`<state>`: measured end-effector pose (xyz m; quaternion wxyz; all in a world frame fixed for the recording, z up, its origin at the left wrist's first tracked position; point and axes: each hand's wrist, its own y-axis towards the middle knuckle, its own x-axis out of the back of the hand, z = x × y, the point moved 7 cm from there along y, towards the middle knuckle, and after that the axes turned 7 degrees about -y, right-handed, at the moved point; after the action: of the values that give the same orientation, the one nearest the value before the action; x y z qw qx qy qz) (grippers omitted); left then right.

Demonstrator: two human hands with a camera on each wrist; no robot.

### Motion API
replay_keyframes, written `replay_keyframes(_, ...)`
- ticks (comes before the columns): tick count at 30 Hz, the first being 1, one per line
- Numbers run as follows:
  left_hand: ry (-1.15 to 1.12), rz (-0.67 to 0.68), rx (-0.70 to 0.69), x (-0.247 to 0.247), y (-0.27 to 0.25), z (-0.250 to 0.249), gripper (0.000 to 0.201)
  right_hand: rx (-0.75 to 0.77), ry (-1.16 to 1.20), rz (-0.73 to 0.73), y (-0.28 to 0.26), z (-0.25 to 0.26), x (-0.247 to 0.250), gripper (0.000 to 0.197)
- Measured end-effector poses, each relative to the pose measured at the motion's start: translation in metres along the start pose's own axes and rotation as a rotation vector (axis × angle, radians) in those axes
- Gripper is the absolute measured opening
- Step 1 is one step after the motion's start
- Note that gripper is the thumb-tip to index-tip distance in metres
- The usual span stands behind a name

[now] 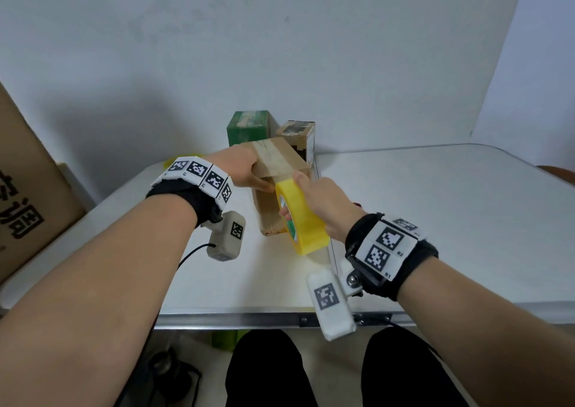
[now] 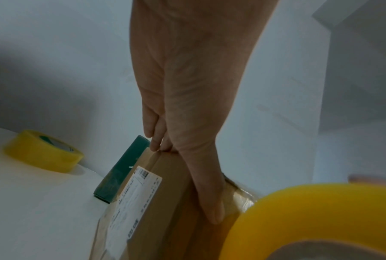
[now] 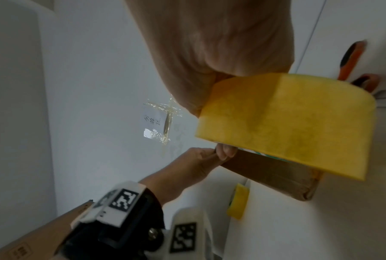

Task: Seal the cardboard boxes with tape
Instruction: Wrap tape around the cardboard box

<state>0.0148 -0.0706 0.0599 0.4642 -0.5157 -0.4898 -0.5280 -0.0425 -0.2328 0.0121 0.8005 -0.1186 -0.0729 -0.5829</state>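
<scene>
White wall fills the background behind a white folding tabletop with a metal near edge. At the far left leans a large brown cardboard carton printed with black characters. Near the tabletop's middle stands the tall brown cardboard box, a glossy strip of tape running over its top and a white shipping label on its left side. Just behind it stand a green box and a smaller brown box with a taped top, close together by the wall. The left hand grips the tall box's top edge, fingers curled over the far corner and thumb pressed on the near face. The right hand holds a yellow roll of packing tape against the box's near upper edge, fingers curled through its core. A second yellow tape roll lies flat on the tabletop to the far left. Orange-handled scissors lie to the right.
</scene>
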Motion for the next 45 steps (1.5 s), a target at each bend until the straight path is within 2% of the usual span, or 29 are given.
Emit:
replay_keyframes(2,-0.001,-0.001,0.006,0.001,-0.002,0.001,0.050,0.000,-0.007,-0.008,0.000,-0.009,-0.003,0.058)
replay_keyframes(6,0.024,0.016,0.040,0.001,-0.007,0.002,0.062,0.000,-0.010,-0.014,0.005,-0.019,-0.007,0.062)
replay_keyframes(14,0.071,0.017,0.102,-0.005,0.002,0.005,0.074,-0.086,-0.091,-0.071,0.017,-0.030,0.006,0.057)
replay_keyframes(17,0.125,0.137,0.139,-0.011,-0.003,-0.001,0.072,-0.092,-0.231,-0.094,0.022,-0.025,0.014,0.065)
replay_keyframes(20,-0.146,0.298,0.136,-0.007,-0.006,0.012,0.065,-0.065,-0.333,-0.072,0.023,-0.014,0.017,0.061)
replay_keyframes(21,-0.233,0.294,0.142,0.000,-0.002,0.021,0.059,-0.058,-0.361,-0.058,0.023,-0.011,0.017,0.060)
replay_keyframes(22,-0.292,0.233,0.169,0.012,0.001,0.028,0.058,-0.058,-0.390,-0.039,0.022,-0.008,0.017,0.061)
replay_keyframes(24,-0.320,0.100,0.239,0.028,0.013,0.043,0.065,-0.050,-0.445,-0.011,0.025,-0.005,0.016,0.064)
replay_keyframes(27,-0.358,0.063,0.235,0.018,0.032,0.048,0.064,-0.052,-0.487,-0.005,0.031,-0.006,0.019,0.066)
replay_keyframes(29,-0.301,0.062,0.256,-0.001,0.046,0.053,0.066,-0.054,-0.479,-0.018,0.037,-0.008,0.020,0.064)
replay_keyframes(31,-0.231,0.069,0.234,-0.018,0.054,0.052,0.069,-0.058,-0.467,-0.027,0.043,-0.010,0.020,0.063)
replay_keyframes(35,-0.217,0.047,0.095,-0.025,0.040,0.022,0.052,-0.067,-0.457,-0.025,0.050,-0.014,0.017,0.062)
replay_keyframes(45,-0.304,0.013,-0.181,-0.030,-0.008,-0.037,0.051,-0.060,-0.481,-0.019,0.047,-0.013,0.018,0.050)
